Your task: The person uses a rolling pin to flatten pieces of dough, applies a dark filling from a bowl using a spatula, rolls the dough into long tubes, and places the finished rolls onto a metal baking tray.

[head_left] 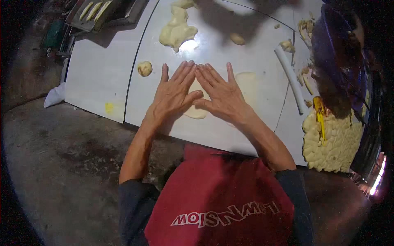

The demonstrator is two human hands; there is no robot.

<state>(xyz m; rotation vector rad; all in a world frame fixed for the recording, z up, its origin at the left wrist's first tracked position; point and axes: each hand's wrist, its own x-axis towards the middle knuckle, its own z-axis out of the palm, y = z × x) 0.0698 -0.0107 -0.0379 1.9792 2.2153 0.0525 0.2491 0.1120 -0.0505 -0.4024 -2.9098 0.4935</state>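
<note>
Dim room, dark floor (74, 164) at left. White work table (98, 78) across the middle, thin dark seams in its top. Person at the near edge, red garment front (221, 192), dark sleeves. Right end: pale slab (334, 143) with a lumpy surface. Far left corner: metal tray (82, 25), pale strips on it. Far side: irregular mass of dough (176, 30), glossy.

Left hand (176, 88) and right hand (219, 92) both palm down, fingers straight, nothing gripped; thumbs meet, fingertips close together in a peak. Flattened dough (196, 112) on the table under and between them, partly covered; pale dough also shows just right of the right hand, whether the same piece cannot tell.

Smaller items: pale rod (289, 80), slanting, right of the hands; yellow tool (320, 117) on the slab; round lump (144, 69) left of the left hand; smaller oval piece (237, 39) beyond the right hand
</note>
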